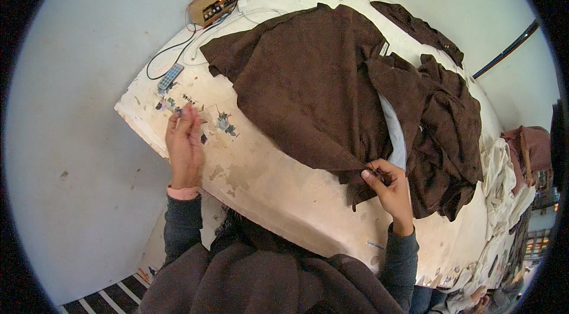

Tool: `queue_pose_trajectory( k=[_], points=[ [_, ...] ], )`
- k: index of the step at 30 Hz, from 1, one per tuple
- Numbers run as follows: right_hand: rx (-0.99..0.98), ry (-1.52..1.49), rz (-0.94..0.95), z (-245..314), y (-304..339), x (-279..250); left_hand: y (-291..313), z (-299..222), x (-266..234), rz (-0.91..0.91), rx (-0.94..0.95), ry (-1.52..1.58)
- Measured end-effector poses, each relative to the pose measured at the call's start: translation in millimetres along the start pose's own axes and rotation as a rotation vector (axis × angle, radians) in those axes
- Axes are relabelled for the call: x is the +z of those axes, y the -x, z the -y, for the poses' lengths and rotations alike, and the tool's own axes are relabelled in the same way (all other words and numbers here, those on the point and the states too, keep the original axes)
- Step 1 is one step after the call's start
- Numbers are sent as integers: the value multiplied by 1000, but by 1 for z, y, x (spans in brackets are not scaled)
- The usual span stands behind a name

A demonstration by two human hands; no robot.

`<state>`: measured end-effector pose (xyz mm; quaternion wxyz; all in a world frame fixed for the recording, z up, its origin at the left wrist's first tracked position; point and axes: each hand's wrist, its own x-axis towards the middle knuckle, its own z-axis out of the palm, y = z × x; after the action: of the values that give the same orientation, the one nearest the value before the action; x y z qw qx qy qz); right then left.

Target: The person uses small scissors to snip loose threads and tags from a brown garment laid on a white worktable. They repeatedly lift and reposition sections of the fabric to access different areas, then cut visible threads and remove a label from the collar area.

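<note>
A large dark brown cloth garment (pixel 302 83) lies spread over the pale worktable. My right hand (pixel 388 189) pinches its near corner, with the thumb and fingers closed on the cloth edge. A light grey strip (pixel 393 130) shows between its layers, just above that hand. To the right, more brown cloth (pixel 447 136) is bunched in loose folds against the spread part. My left hand (pixel 185 145) is raised near the table's left edge, its fingers stretched out and nothing in it. The left fingers are slightly blurred and apart from the cloth.
At the table's (pixel 290 178) far left stands a brown box with knobs and lights (pixel 213 6), trailing wires. A grey remote control (pixel 170 77) lies nearer. Another brown cloth piece (pixel 418 26) is at the back. White cloth (pixel 501 183) heaps on the right; another person's hand (pixel 479 297) shows lower right.
</note>
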<state>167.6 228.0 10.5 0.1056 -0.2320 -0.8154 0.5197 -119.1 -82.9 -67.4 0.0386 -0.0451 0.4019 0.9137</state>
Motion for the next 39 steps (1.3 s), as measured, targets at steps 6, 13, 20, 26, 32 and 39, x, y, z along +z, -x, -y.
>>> queue_pose_trajectory(
  k=[6,13,20,26,32,39],
  points=[
    [-55,-22,22,10,-13,13,49,19,-22,595,-706,479],
    [30,-349,150,50,-24,31,135,65,67,712,-576,-211],
    [-324,23,-54,20,-35,23,87,6,81,475,-133,-92],
    [-251,419,-91,-24,-35,21,66,4,46,367,-278,-181],
    [-214,393,-85,-27,-30,23,72,21,17,502,-267,-567],
    [-152,359,-79,-29,-29,21,68,18,16,390,-221,-458]
  ],
)
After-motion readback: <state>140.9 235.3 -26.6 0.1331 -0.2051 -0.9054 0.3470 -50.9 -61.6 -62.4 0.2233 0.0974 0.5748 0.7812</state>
